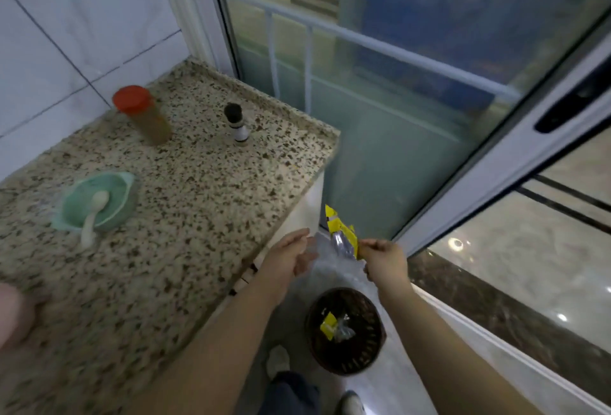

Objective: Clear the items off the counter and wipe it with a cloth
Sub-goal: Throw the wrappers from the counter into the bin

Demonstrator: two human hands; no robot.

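On the speckled granite counter (185, 216) stand a jar with a red lid (142, 114), a small bottle with a black cap (236, 125) and a green bowl (99, 203) with a white spoon (92, 216) in it. Off the counter's right edge, my right hand (385, 261) pinches a yellow wrapper (344, 233) above a dark wicker bin (345, 328). My left hand (289, 254) is beside it, fingers extended against a crumpled clear plastic bag (330, 262).
The bin holds another yellow wrapper and clear plastic. A glass sliding door (496, 166) and white railing (363, 41) lie behind. White tiled wall (49, 34) backs the counter. My feet stand on the floor below. A blurred pink shape (13, 315) sits at the left edge.
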